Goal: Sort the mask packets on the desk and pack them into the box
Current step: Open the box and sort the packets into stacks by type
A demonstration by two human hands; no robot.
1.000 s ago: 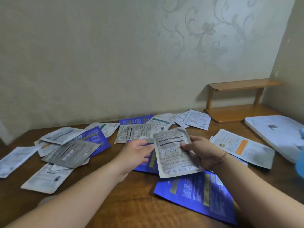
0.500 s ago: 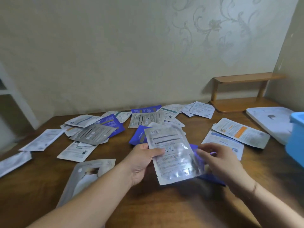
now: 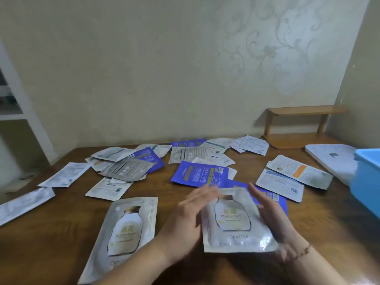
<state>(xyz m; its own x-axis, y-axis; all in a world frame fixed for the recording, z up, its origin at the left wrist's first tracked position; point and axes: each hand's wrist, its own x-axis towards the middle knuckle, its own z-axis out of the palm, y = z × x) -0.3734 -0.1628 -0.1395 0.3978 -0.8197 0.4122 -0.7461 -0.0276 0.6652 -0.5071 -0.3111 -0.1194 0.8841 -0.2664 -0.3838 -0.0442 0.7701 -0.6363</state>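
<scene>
I have the silver packet (image 3: 234,221) between my palms, left hand (image 3: 191,219) flat against its left edge with the fingers straight, right hand (image 3: 269,217) along the right edge, fingers straight too, only pressing. I judge the trick now is to carry it left and lay it squarely on the matching packet (image 3: 123,233) (same bottle picture, so same pile), corners aligned, or it will skid off the slick foil. It is glossy, face up, with a pale bottle printed on it. The blue box (image 3: 368,177) waits far right of it.
</scene>
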